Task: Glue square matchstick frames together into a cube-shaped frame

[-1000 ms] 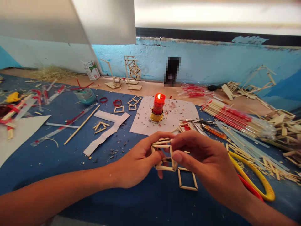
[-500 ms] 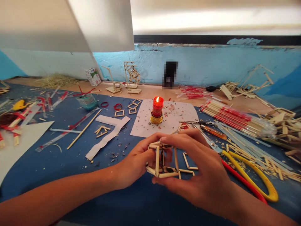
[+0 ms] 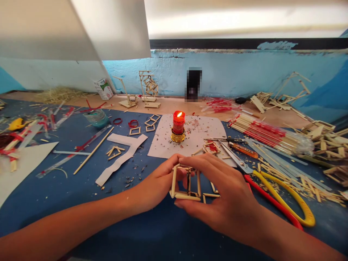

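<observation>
Between my two hands is a small box-shaped stick frame (image 3: 187,198), made of short pale wooden sticks with dark marks at some joints. My left hand (image 3: 163,177) grips its left side, the fingers partly hidden behind it. My right hand (image 3: 225,185) closes round the top and right, thumb along the lower edge. Just beyond stands a lit red candle (image 3: 178,123) in a gold holder (image 3: 178,136), on a white sheet (image 3: 160,145) strewn with dark crumbs. A flat stick piece (image 3: 210,195) shows behind my right fingers.
Scissors (image 3: 282,195) with red and yellow handles lie right, beside an orange-handled tool (image 3: 243,149) and cut sticks (image 3: 282,179). A bagged stick bundle (image 3: 269,134) lies behind. Left are cut paper (image 3: 122,159), a long stick (image 3: 94,150) and a glass jar (image 3: 96,117).
The stick frame has turned slightly in my hands, with its front face now squarer to me. Both hands stay on it. The whole view has shifted a little.
</observation>
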The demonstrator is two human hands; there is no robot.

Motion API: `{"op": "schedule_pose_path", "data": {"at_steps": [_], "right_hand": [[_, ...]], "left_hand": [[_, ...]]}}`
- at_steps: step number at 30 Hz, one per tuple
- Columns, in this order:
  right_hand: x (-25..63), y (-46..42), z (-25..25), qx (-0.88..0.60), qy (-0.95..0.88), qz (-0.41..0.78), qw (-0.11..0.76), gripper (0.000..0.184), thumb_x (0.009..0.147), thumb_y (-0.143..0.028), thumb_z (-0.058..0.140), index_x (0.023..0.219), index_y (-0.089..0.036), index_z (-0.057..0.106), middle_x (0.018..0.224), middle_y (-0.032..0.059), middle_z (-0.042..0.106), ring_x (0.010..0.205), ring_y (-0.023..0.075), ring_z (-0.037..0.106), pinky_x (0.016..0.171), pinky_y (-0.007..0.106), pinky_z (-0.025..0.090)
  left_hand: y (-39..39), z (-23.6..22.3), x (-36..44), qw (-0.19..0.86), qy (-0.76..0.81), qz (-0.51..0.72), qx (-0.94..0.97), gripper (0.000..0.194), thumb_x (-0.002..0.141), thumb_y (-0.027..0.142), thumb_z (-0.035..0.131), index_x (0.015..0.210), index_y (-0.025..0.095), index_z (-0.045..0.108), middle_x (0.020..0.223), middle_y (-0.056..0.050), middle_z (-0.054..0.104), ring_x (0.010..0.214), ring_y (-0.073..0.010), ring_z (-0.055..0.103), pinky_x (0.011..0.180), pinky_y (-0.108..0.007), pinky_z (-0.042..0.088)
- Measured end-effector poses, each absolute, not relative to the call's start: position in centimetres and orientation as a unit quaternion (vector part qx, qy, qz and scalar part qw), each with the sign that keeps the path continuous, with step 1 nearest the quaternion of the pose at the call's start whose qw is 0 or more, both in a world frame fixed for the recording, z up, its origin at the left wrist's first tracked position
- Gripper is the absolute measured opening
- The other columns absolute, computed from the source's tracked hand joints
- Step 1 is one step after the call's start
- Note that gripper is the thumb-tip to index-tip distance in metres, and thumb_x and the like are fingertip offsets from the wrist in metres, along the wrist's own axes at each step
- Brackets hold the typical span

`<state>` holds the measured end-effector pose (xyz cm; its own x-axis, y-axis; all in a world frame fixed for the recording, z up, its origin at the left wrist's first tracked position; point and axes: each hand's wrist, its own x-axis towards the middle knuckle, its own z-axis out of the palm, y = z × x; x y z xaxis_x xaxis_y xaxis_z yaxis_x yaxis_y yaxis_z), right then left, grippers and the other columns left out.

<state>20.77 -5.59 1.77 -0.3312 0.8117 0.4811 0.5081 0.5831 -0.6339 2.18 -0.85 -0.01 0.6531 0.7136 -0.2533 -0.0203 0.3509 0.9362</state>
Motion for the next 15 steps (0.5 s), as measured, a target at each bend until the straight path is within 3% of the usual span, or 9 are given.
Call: {"op": "schedule_pose_path", "data": {"at_steps": [5, 10, 15], "right_hand": [[21.1, -5.5, 1.5, -0.422, -0.795, 0.203, 0.386, 0.053, 0.083, -0.024, 0.082, 0.130, -0.026, 0.058, 0.124, 0.0017, 0.071, 0.112, 0.0195, 0.067, 0.098, 0.031, 0.051], [21.2, -5.1, 1.4, -0.443, -0.784, 0.223, 0.373, 0.053, 0.080, -0.023, 0.083, 0.127, -0.029, 0.060, 0.116, 0.0018, 0.073, 0.106, 0.0223, 0.069, 0.092, 0.035, 0.054], [21.5, -5.0, 1.3, -0.461, -0.780, 0.254, 0.338, 0.051, 0.079, -0.026, 0.084, 0.125, -0.027, 0.062, 0.116, 0.0032, 0.073, 0.103, 0.0229, 0.069, 0.091, 0.037, 0.055]], "left_hand": [[-0.2, 0.4, 1.4, 0.658, 0.358, 0.194, 0.633, 0.022, 0.103, 0.041, 0.057, 0.112, 0.021, 0.058, 0.105, -0.001, 0.059, 0.097, -0.0188, 0.056, 0.078, -0.027, 0.047], [0.7, 1.1, 0.9, 0.608, 0.395, 0.149, 0.672, 0.029, 0.095, 0.043, 0.066, 0.107, 0.019, 0.057, 0.090, 0.001, 0.055, 0.075, -0.0156, 0.051, 0.063, -0.026, 0.044], [2.0, 1.8, 0.1, 0.626, 0.385, 0.125, 0.666, 0.032, 0.083, 0.037, 0.081, 0.100, 0.020, 0.059, 0.081, 0.005, 0.056, 0.069, -0.0124, 0.051, 0.058, -0.023, 0.040]]}}
